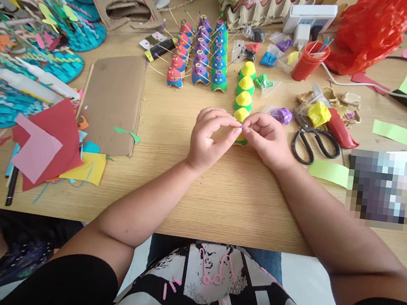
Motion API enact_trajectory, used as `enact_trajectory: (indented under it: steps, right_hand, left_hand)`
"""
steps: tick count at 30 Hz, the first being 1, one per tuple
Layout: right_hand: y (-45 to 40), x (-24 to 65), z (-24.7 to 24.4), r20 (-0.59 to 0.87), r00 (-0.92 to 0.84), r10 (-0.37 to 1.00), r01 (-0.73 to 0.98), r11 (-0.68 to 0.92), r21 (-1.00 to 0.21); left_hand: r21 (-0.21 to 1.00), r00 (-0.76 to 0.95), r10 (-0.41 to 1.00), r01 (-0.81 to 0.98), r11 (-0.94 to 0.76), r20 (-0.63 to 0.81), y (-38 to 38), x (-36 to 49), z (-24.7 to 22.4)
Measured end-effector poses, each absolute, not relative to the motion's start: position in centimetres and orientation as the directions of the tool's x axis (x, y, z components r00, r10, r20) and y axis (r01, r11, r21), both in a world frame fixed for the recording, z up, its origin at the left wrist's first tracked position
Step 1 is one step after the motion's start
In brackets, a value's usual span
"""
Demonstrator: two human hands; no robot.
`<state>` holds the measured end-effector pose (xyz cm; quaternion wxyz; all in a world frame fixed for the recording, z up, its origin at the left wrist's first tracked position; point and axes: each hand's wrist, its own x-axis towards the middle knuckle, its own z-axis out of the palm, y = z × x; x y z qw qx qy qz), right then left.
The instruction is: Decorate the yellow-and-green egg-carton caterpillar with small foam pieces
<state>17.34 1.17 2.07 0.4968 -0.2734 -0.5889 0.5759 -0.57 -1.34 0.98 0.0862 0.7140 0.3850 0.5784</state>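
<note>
My left hand [210, 136] and my right hand [270, 140] meet fingertip to fingertip, both closed in a pinch. Between them is a tiny purple bit of clay [242, 126], mostly covered by the fingers. Just behind and beneath the hands stands a green egg-carton caterpillar [244, 100] with yellow caps on its humps; its near end is partly hidden by my fingers. A bag of purple clay [281, 115] lies right of my right hand, close to black-handled scissors [314, 139].
Finished-looking caterpillars in red [182, 53], purple-blue [202, 51] and blue-green [220, 58] stand at the back. A cardboard sheet [113, 104] and coloured paper [46, 145] lie left. A red cup [310, 61] and red plastic bag [377, 33] are at the back right. Another person sits left.
</note>
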Motion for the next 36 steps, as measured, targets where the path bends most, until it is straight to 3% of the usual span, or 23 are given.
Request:
enact_trajectory:
  steps: [8,27,36]
  right_hand:
    - [1.2,17.3,1.8,0.258,-0.357,0.898,-0.22,0.188,-0.957]
    - [1.1,17.3,2.1,0.278,-0.329,0.902,-0.27,0.193,-0.944]
    - [1.1,17.4,2.0,0.262,-0.329,0.907,-0.245,0.186,-0.952]
  left_hand:
    - [0.603,0.031,0.689,0.458,-0.654,0.724,-1.2,-0.7,0.7]
    - [0.857,-0.041,0.862,0.138,-0.496,0.505,-0.8,-0.7,-0.1]
    - [0.885,-0.016,0.89,0.11,-0.451,0.456,-0.8,-0.7,-0.3]
